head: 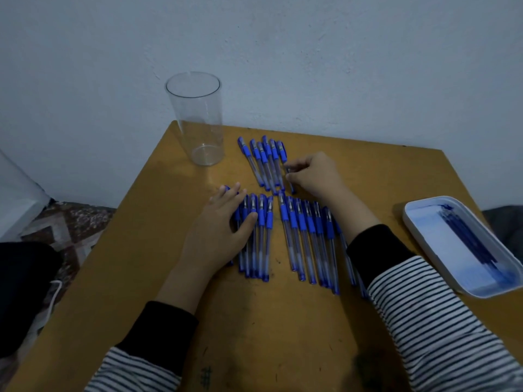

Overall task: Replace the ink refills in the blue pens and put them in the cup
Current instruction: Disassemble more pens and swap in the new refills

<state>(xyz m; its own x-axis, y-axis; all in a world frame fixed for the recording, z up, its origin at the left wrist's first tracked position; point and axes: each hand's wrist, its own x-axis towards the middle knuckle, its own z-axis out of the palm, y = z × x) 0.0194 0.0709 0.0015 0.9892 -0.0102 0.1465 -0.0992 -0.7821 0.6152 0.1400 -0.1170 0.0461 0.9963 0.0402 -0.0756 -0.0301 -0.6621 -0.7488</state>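
Trouble likeliest just right of the tall clear plastic cup [195, 120], empty and upright at the far left corner of the yellow-brown wooden table [283, 321]. There, right hand [311, 174] with fingertips curled together, pinching one blue capped pen [290, 179] with a clear barrel, at the outer side of the first row [264, 165] of such pens. Likely snag: dragging neighbours along on the lift, scattering that row or rolling one against the cup.

Nearer than the cup, left hand [223, 230] lying flat, fingers straight and slightly spread, pressing on a second row [259, 239] of blue pens. Careless easing off: risk of rolling these into the third row [308, 241], further right of the cup and just beside. Result: no telling finished pens from unfinished.

Well right of the cup, white rounded plastic tray [418, 236] of dark blue refills [467, 239], at the table's edge and near the striped sleeve [424, 306]. Risk of a forearm knock sending it off. Blue smears inside: possible ink on the fingers.

Cup itself tall, narrow, light-looking: prone to toppling under a pen dropped in aslant. No pen in it yet.
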